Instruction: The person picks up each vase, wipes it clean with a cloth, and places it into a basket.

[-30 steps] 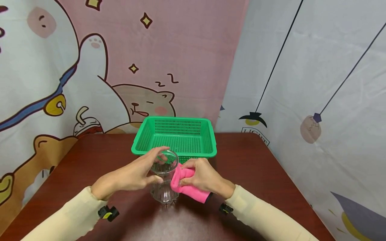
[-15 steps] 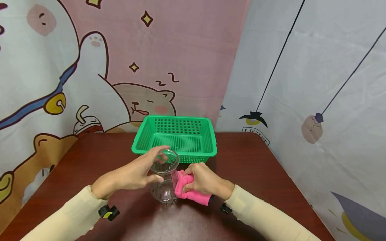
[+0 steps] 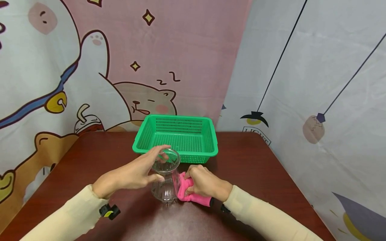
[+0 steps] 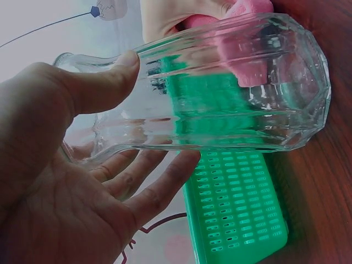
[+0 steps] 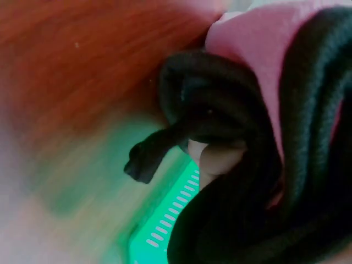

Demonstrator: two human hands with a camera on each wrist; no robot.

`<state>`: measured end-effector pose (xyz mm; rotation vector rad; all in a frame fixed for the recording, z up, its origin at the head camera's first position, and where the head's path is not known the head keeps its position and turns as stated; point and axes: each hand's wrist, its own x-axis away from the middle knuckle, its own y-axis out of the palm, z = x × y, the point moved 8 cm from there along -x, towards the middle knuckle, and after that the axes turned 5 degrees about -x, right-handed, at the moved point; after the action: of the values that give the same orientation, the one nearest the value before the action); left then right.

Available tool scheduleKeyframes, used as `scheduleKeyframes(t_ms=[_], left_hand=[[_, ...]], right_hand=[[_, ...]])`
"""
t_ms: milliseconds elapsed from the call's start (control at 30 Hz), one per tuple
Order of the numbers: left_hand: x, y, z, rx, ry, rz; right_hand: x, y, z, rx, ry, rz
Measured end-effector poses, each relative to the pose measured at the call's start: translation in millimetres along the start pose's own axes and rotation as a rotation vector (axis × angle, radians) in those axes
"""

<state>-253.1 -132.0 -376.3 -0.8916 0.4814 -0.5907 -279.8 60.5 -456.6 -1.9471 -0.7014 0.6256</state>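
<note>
A clear glass vase (image 3: pixel 165 192) with a flared rim and faceted sides stands upright on the table. My left hand (image 3: pixel 137 172) holds it near the neck, thumb on one side and fingers round the other, as the left wrist view shows. In my right hand (image 3: pixel 206 182) is a bunched pink cloth (image 3: pixel 183 190), gripped against the lower right side of the vase. Through the glass (image 4: pixel 300 71), pink shows in the left wrist view. Black folds (image 5: pixel 220 220) beside the pink cloth (image 5: pixel 253 41) fill much of the right wrist view, hiding most of that hand.
Just behind the vase sits a green perforated plastic basket (image 3: pixel 178 154), with nothing seen inside it. The dark reddish-brown table (image 3: pixel 250 157) ends at a cartoon-printed curtain (image 3: pixel 193 60) at the back and sides.
My right hand has moved down along the vase with the cloth, from just below the rim to the lower side. The left hand and vase stay in place.
</note>
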Motion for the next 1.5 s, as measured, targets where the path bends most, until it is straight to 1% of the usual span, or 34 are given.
scheduleKeyframes(t_ms=[233,633,867,1300,1500], left_hand=[[-0.4,0.8,0.1,-0.004,-0.003,-0.002],[1.6,1.3,-0.8,0.005,0.005,-0.002],[0.3,0.2,0.4,-0.011,0.002,-0.001],[-1.8,-1.0,1.4,-0.019,-0.006,-0.005],[-2.1,-0.4,0.2,-0.011,-0.006,-0.005]], right_hand=[[0.7,2.3,1.5,-0.001,-0.014,0.032],[3.4,2.6,10.1,-0.114,0.058,0.065],[3.7,-0.4,13.3,-0.163,0.056,0.089],[4.7,-9.9,17.3,-0.331,0.083,0.149],[3.2,-17.2,15.7,-0.398,0.089,0.213]])
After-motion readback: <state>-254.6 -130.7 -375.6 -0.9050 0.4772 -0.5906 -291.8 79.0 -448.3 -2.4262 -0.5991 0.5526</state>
